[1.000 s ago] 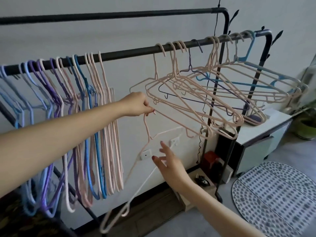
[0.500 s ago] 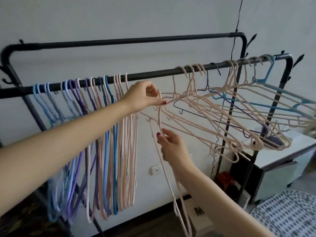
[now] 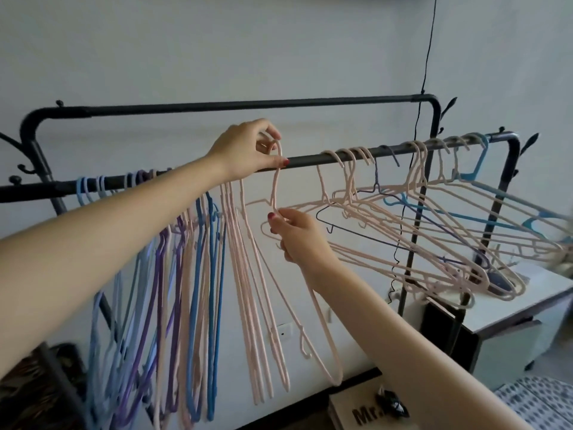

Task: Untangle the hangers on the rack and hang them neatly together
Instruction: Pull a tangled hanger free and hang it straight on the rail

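The thin pink plastic hanger (image 3: 274, 181) has risen to the black metal rail (image 3: 310, 159). Left hand (image 3: 248, 148) pinches its hook, right hand (image 3: 297, 234) its neck; hooking comes next.

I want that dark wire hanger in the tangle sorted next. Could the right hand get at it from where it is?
Probably, but not cleanly. The right hand pinches the pink hanger, and the dark wire hanger hangs just beside it, with pink hangers crossing in front, so it would snag.
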